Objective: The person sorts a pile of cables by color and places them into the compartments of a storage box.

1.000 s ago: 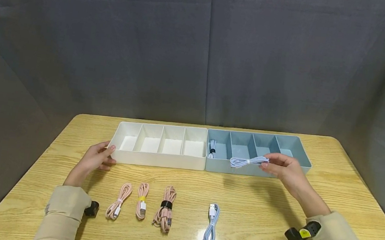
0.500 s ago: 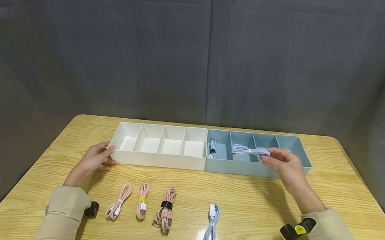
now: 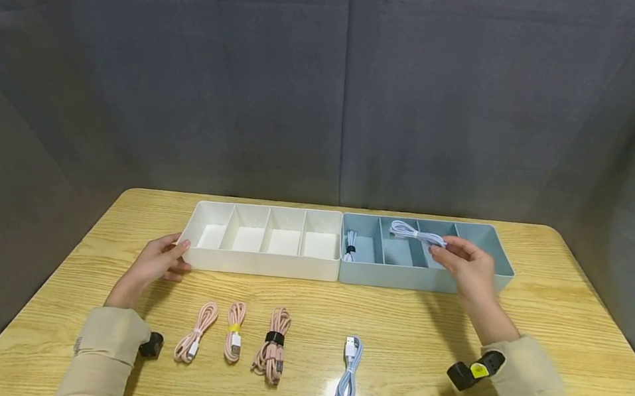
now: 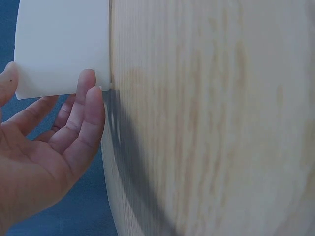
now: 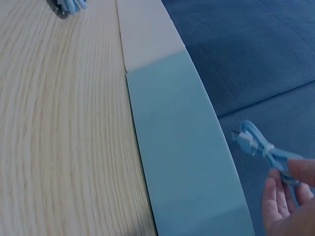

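Observation:
My right hand (image 3: 472,266) pinches a coiled light-blue charging cable (image 3: 418,233) by its right end, and the cable hangs over the blue divided box (image 3: 397,277). The right wrist view shows thumb and fingertips round the coil (image 5: 275,153), its plug pointing away. My left hand (image 3: 155,261) rests at the left end of the white divided box (image 3: 266,265); in the left wrist view its relaxed fingers touch the box corner (image 4: 64,49). A black-banded blue cable (image 3: 350,246) lies in the blue box's leftmost compartment.
Three pink cable bundles (image 3: 234,332) lie on the wooden table (image 3: 419,385) in front of the white box. Another coiled blue cable (image 3: 349,373) lies in front of the blue box. The two boxes stand end to end before a dark curtain (image 3: 331,93).
My right hand has moved forward, carrying the blue cable from before the blue box's front wall to above its middle compartments. The left hand has stayed put.

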A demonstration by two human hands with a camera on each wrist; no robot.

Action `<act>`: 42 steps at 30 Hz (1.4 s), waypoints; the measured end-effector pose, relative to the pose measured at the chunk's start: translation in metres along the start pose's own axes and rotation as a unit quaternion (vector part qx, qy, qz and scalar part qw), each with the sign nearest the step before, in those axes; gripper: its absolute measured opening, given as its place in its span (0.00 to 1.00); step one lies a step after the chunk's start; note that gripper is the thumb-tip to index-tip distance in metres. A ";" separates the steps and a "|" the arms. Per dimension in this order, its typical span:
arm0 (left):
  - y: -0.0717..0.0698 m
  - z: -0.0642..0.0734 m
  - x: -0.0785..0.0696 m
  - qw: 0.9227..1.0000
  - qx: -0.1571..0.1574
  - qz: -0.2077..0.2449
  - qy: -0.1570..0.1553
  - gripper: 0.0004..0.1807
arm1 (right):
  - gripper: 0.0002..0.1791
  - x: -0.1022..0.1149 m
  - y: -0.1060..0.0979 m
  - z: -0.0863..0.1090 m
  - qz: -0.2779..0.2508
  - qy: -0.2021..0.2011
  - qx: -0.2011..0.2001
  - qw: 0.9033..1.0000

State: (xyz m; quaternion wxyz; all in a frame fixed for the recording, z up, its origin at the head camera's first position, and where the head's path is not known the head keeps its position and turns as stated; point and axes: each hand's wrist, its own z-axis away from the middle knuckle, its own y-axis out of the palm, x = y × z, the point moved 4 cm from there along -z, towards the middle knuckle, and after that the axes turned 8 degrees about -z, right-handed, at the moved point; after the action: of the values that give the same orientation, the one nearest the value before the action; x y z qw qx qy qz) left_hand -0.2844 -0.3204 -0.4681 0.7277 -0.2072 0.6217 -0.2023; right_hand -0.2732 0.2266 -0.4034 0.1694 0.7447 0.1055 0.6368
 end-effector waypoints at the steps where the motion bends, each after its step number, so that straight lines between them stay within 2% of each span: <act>1: 0.000 0.000 0.001 1.000 -0.003 0.000 -0.002 0.42 | 0.08 -0.001 0.000 -0.001 0.005 -0.004 -0.005 1.000; 4: 0.000 0.000 0.001 1.000 -0.003 -0.004 0.001 0.42 | 0.08 -0.006 0.002 -0.005 0.006 -0.011 -0.022 1.000; 5: 0.000 0.000 0.001 1.000 -0.003 -0.004 0.000 0.43 | 0.08 -0.004 0.006 -0.003 0.026 -0.010 -0.030 0.999; 6: 0.000 0.001 0.001 1.000 -0.001 -0.004 0.000 0.43 | 0.09 -0.008 0.004 -0.006 0.016 -0.008 -0.032 0.999; 9: 0.000 0.005 -0.005 1.000 0.007 0.001 0.001 0.43 | 0.08 -0.006 0.010 -0.004 0.061 0.006 -0.052 0.997; 12: -0.001 0.009 -0.009 1.000 0.011 0.004 0.003 0.43 | 0.09 -0.010 0.010 -0.006 0.075 0.017 -0.067 0.995; 13: 0.000 0.009 -0.009 1.000 0.012 0.003 0.003 0.43 | 0.09 -0.008 0.014 -0.005 0.099 0.022 -0.077 0.992; 15: 0.000 0.007 -0.007 1.000 0.011 0.001 0.002 0.44 | 0.11 -0.010 0.013 -0.007 0.111 0.031 -0.088 0.989; 17: 0.001 0.004 -0.003 1.000 0.006 -0.003 0.000 0.43 | 0.14 -0.006 0.018 -0.005 0.123 0.043 -0.084 0.988; 21: 0.001 -0.001 0.003 1.000 0.000 -0.005 -0.003 0.42 | 0.21 -0.005 0.018 -0.005 0.109 0.046 -0.052 0.992; 24: 0.001 -0.004 0.006 1.000 -0.002 -0.001 -0.009 0.41 | 0.20 -0.018 0.005 -0.013 0.070 0.041 -0.035 0.996; 26: 0.001 -0.006 0.007 1.000 -0.003 0.003 -0.012 0.41 | 0.18 -0.022 0.001 -0.016 0.049 0.040 -0.027 0.998; 28: 0.001 -0.006 0.008 1.000 -0.002 0.005 -0.012 0.42 | 0.12 -0.021 0.002 -0.015 0.037 0.038 -0.028 0.998; 32: 0.000 -0.005 0.008 1.000 0.000 0.006 -0.012 0.42 | 0.07 -0.006 0.017 -0.004 0.038 0.041 -0.029 0.998; 35: 0.000 0.000 0.001 1.000 0.007 0.004 -0.006 0.42 | 0.08 -0.002 0.021 -0.002 0.033 0.055 -0.033 0.997; 37: -0.001 0.007 -0.006 1.000 0.007 0.009 -0.007 0.42 | 0.09 0.000 0.022 -0.003 0.055 0.063 -0.033 0.996; 40: -0.001 0.017 -0.021 1.000 0.016 0.006 0.000 0.41 | 0.19 0.002 0.023 -0.009 0.099 0.072 -0.028 0.992; 42: -0.001 0.021 -0.026 1.000 0.014 0.011 -0.004 0.41 | 0.25 0.002 0.024 -0.015 0.124 0.076 -0.024 0.989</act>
State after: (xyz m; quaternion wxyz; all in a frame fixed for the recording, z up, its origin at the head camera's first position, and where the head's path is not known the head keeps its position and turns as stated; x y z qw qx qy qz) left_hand -0.2672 -0.3063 -0.4431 0.7350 -0.1907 0.6185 -0.2022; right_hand -0.2893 0.2071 -0.3907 0.0982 0.6975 0.0092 0.7098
